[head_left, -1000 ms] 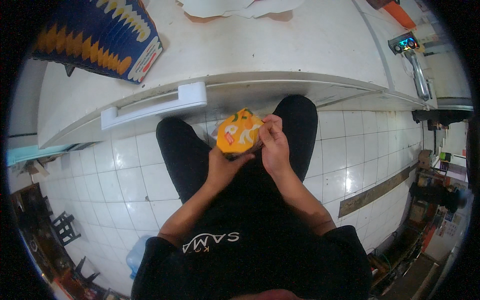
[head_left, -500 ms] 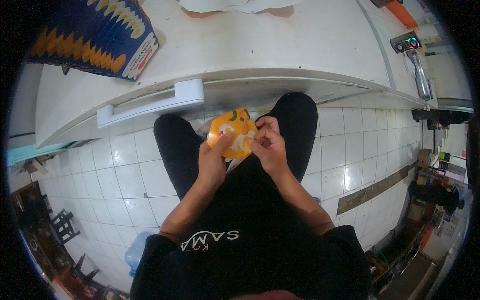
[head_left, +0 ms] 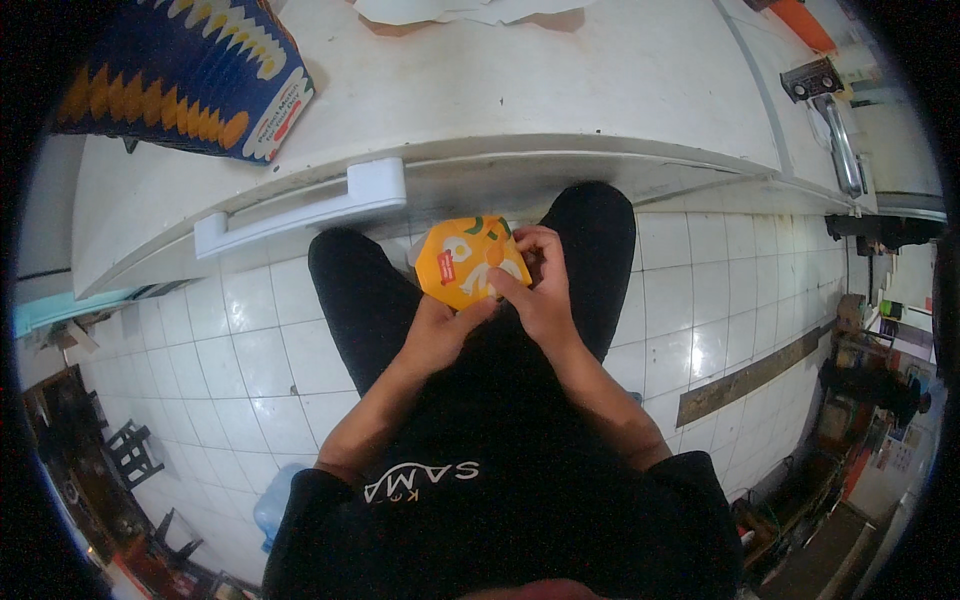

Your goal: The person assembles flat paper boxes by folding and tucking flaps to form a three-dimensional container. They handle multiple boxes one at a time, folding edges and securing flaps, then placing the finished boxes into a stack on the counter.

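Between my knees, both of my hands hold a yellow-orange printed paper carton [head_left: 462, 262] with white, green and red patterns. Its outline is many-sided and its broad face is turned up toward me. My left hand [head_left: 440, 332] is closed on the lower left edge, with the thumb along the bottom and the other fingers hidden behind the carton. At the right edge my right hand [head_left: 540, 285] grips it, thumb on the printed face and fingers curled round the side.
In front stands a white worktop [head_left: 440, 95] with a white drawer handle [head_left: 310, 210] along its edge. A stack of nested blue and yellow cartons [head_left: 190, 80] lies at the far left. White paper [head_left: 470, 12] sits at the back. A blue water bottle [head_left: 275, 505] is on the tiled floor.
The carton has turned in my hands so more of its printed face shows. My left thumb has slid down from the face to the lower edge. My right thumb now presses on the face.
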The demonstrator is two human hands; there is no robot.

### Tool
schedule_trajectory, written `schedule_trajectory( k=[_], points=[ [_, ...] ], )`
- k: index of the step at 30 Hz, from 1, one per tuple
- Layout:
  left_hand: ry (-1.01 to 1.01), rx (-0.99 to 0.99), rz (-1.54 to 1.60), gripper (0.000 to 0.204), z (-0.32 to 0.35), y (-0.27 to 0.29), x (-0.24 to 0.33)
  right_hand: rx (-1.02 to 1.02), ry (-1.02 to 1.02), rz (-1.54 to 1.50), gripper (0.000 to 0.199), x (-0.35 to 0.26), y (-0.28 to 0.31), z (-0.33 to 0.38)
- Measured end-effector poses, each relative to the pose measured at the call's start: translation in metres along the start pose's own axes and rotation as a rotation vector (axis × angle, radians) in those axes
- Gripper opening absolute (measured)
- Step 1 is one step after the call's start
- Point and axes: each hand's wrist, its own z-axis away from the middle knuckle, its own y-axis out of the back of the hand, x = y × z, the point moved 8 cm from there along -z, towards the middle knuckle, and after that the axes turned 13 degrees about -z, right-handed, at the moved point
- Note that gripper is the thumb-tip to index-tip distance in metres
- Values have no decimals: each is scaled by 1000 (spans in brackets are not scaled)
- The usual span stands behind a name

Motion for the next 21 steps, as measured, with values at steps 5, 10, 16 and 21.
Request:
schedule_trajectory(
  k=[5,10,16,21],
  points=[
    [309,116,54,45,6,11,4,-256,-54,-86,83,-1,-20,-8],
    [247,47,75,48,6,27,16,-315,-182,-203,106,-24,-25,-4],
    [-487,377,-295,78,40,76,80,-47,-21,-592,116,-69,-9,-21],
    [-774,134,-413,155,40,31,103,-219,-60,-579,126,-68,-45,-13]
  ],
)
